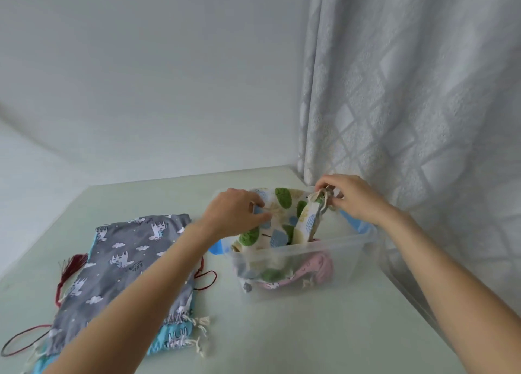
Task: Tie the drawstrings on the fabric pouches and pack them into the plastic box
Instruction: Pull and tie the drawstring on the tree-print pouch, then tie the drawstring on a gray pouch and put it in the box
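Note:
A clear plastic box [332, 249] with blue handles stands on the table at centre right. A white pouch with green and blue leaf print [282, 218] sticks up out of it, half inside. My left hand [234, 211] pinches the pouch's left edge. My right hand [352, 197] grips its gathered, tied neck and drawstring at the far right of the box. A pink pouch [307, 269] lies at the bottom of the box. On the left, a grey unicorn-print pouch [124, 261] with red cords lies flat on top of a blue pouch [172, 337].
The pale green table [282, 340] ends close to the box on the right, where a white patterned curtain [408, 91] hangs. A plain wall stands behind. Loose red drawstrings [207, 279] and white tassels trail from the flat pouches.

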{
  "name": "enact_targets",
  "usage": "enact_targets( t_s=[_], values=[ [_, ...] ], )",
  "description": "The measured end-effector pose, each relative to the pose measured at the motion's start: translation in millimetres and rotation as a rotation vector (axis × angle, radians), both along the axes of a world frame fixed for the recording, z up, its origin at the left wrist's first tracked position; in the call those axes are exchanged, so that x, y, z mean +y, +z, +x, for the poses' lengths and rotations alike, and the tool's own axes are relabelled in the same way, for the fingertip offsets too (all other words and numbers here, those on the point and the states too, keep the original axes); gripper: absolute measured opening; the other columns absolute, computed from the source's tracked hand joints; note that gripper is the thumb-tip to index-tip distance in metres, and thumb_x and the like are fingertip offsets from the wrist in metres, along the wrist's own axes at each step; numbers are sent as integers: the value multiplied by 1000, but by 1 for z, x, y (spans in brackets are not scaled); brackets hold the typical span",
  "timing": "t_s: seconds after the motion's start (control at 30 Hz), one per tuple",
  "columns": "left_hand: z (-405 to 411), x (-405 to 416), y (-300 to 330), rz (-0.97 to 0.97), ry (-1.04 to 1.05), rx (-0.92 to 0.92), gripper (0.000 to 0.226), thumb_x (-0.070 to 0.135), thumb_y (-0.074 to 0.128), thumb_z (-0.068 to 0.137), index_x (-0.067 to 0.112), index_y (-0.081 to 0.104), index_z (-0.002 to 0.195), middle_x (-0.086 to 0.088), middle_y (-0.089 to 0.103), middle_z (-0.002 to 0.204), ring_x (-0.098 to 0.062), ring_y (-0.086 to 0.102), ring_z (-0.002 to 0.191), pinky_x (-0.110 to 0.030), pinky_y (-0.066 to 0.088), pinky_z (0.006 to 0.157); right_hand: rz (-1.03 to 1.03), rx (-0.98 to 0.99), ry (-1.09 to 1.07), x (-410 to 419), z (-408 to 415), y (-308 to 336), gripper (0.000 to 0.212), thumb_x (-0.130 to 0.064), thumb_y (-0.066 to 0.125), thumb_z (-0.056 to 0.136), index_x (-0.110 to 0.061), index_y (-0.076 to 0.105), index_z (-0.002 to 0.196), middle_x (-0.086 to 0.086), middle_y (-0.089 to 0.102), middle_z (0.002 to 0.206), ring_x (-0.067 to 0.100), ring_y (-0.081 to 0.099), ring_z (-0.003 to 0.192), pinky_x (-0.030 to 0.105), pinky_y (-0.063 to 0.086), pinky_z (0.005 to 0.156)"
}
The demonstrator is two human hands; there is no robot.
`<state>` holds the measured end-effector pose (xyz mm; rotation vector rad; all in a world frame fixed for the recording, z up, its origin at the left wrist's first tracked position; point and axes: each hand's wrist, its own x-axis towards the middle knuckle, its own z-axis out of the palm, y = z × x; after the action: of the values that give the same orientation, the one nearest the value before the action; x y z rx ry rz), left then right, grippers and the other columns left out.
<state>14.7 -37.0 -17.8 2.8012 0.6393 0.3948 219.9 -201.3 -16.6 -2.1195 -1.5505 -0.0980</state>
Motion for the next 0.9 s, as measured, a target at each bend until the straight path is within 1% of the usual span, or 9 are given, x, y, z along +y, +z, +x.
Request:
enact_targets(
  t_s=[0.13, 0.23, 0.3, 0.37, 0.43, 0.5, 0.63, 0.77, 0.9],
  values=[
    [4, 2, 5, -77, -157, 221, 53, 34, 73, 77, 22, 57, 126, 5, 65, 105, -11, 60, 95, -24, 47, 86, 108, -77, 31, 6, 5, -3, 33, 11, 57, 80, -19, 67, 91, -6, 62, 94, 13, 60, 84, 32, 51, 76],
    [18, 4, -4, 286, -137, 339, 52, 47, 71, 76, 29, 57, 123, 6, 59, 108, -13, 55, 95, -23, 39, 72, 37, -100, 22, 5, 9, -2, 35, 13, 51, 79, -17, 67, 82, -3, 63, 96, 16, 60, 87, 34, 49, 77],
    [26, 6, -8, 379, -204, 292, 52, 47, 68, 76, 37, 52, 125, 4, 49, 114, -15, 48, 105, -23, 37, 75, -154, -63, -8, 3, 11, -1, 38, 14, 46, 78, -17, 68, 71, -6, 64, 106, 12, 58, 96, 25, 44, 78],
    [34, 7, -7, 206, -329, 197, 53, 37, 65, 79, 39, 49, 129, 3, 44, 124, -14, 42, 113, -24, 36, 88, -253, -50, -34, 2, 11, -5, 40, 8, 43, 80, -19, 70, 67, -10, 65, 112, 9, 59, 99, 23, 42, 76],
    [41, 9, -7, 134, -359, 189, 57, 37, 63, 81, 37, 43, 135, 4, 39, 137, -15, 40, 122, -29, 37, 98, -174, -36, -15, 4, 7, -8, 34, -4, 45, 87, -23, 72, 79, -10, 64, 116, 11, 60, 101, 31, 46, 85],
    [49, 12, -14, 189, -312, 341, 72, 46, 64, 80, 34, 31, 143, 3, 36, 144, -19, 43, 124, -35, 42, 99, -142, 5, 31, 7, 4, -12, 24, -15, 50, 91, -28, 68, 101, -8, 59, 123, 14, 55, 111, 38, 44, 95],
    [59, 17, -33, 147, -284, 603, 85, 45, 63, 82, 35, 11, 148, -2, 52, 133, -23, 53, 110, -36, 46, 89, -446, 29, -50, 18, 7, -26, 54, -31, 58, 89, -32, 36, 138, 1, 35, 145, 23, 47, 123, 36, 40, 98],
    [52, 14, -25, 213, -265, 392, 68, 47, 57, 87, 38, 23, 145, 3, 54, 130, -21, 54, 110, -34, 44, 86, -461, 123, 1, 28, 2, -34, 51, -34, 54, 92, -31, 34, 139, 5, 39, 142, 21, 44, 124, 34, 38, 99],
    [31, 13, -10, 278, -221, 72, 43, 47, 46, 93, 38, 41, 135, 15, 60, 121, -12, 57, 107, -30, 44, 84, -178, 67, 23, 25, -21, -22, 34, -27, 50, 95, -29, 50, 129, -7, 49, 135, 12, 50, 115, 33, 43, 94]
  ],
)
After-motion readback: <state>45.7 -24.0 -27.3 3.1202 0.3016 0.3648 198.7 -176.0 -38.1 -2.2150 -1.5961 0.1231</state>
